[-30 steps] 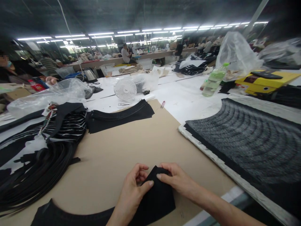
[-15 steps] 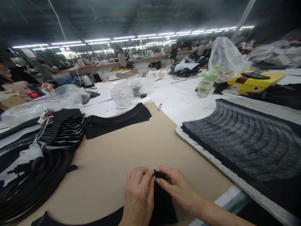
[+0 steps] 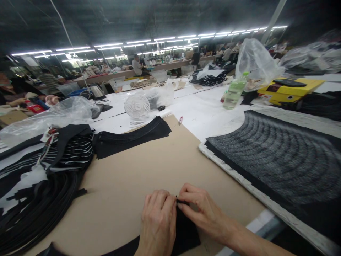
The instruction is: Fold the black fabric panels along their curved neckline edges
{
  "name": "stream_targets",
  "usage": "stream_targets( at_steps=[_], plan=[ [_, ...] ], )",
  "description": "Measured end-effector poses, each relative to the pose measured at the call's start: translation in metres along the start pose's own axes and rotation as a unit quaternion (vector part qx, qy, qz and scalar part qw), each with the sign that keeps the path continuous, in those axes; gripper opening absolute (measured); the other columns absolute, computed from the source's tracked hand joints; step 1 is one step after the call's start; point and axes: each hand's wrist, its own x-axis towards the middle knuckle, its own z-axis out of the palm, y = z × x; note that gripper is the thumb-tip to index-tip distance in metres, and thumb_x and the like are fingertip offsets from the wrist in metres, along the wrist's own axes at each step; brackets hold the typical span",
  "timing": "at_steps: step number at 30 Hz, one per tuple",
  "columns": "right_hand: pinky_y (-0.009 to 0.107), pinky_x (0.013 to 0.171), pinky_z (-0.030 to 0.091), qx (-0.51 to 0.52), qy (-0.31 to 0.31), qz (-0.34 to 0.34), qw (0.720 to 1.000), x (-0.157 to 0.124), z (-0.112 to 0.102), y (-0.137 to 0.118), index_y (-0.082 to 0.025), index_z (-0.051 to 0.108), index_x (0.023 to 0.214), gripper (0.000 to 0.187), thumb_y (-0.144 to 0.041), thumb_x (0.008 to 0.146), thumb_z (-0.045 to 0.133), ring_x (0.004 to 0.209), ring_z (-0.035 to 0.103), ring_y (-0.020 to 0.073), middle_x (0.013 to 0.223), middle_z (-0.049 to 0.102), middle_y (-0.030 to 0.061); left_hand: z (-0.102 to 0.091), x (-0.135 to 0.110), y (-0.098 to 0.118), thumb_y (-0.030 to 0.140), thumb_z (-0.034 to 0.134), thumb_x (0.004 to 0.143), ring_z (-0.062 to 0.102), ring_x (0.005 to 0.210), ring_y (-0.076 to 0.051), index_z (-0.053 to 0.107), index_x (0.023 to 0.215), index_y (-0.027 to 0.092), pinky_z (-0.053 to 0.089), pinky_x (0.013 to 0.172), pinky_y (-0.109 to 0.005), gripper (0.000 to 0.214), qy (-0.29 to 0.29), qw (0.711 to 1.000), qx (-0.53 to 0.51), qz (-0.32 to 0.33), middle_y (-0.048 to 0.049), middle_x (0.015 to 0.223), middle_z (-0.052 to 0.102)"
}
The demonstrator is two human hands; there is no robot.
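Note:
A curved piece of black fabric (image 3: 185, 227) lies along the front edge of the brown board (image 3: 128, 185), partly under my hands. My left hand (image 3: 159, 220) is closed on its top edge, fingers bent down over it. Right beside it, my right hand (image 3: 200, 207) pinches the same edge between thumb and fingers, where the fabric looks folded. The fingertips of the left hand are partly hidden. Farther up the board sits a stack of curved black fabric pieces (image 3: 133, 137), and near it lie small pink-handled thread snips (image 3: 180, 120).
At left are bundled black strips (image 3: 53, 206) and a clear plastic bag (image 3: 61, 115). On the right, fanned black pieces (image 3: 274, 160) cover a pale board. Farther back stand a white fan (image 3: 137, 106), a bottle of green liquid (image 3: 236, 91) and a yellow box (image 3: 290, 90). People sit in the distance.
My right hand has shifted slightly, its fingers now a little higher on the fabric edge. The left hand stays almost in place. The view has moved slightly.

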Motion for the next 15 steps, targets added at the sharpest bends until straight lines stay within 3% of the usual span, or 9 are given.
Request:
stream_targets(
  at_steps=[5, 10, 15],
  plan=[
    [0.022, 0.066, 0.037, 0.009, 0.006, 0.005, 1.0, -0.002, 0.003, 0.001, -0.018, 0.058, 0.069, 0.019, -0.012, 0.085, 0.05, 0.071, 0.054, 0.0114, 0.073, 0.055, -0.0013, 0.004, -0.003, 0.0, 0.008, 0.044, 0.09, 0.054, 0.079, -0.019, 0.057, 0.087, 0.02, 0.04, 0.074, -0.032, 0.018, 0.014, 1.0, 0.008, -0.014, -0.0023, 0.081, 0.058],
    [0.023, 0.063, 0.034, 0.022, 0.014, 0.032, 0.999, -0.006, 0.007, 0.003, -0.017, 0.057, 0.068, 0.015, -0.013, 0.082, 0.051, 0.066, 0.051, 0.0115, 0.068, 0.053, -0.0025, 0.004, 0.0, 0.0, 0.012, 0.046, 0.089, 0.054, 0.076, -0.019, 0.055, 0.08, 0.02, 0.041, 0.072, -0.033, 0.015, 0.038, 0.994, -0.014, -0.101, -0.0016, 0.078, 0.057],
    [0.023, 0.057, 0.031, 0.068, 0.007, 0.094, 0.993, -0.009, 0.01, 0.014, -0.017, 0.054, 0.065, 0.017, -0.02, 0.081, 0.051, 0.06, 0.044, 0.0112, 0.061, 0.047, -0.0041, -0.002, 0.007, -0.005, 0.02, 0.05, 0.089, 0.057, 0.071, -0.015, 0.059, 0.076, 0.02, 0.045, 0.064, -0.026, 0.016, -0.024, 0.97, -0.138, -0.2, 0.0001, 0.076, 0.059]
  ],
)
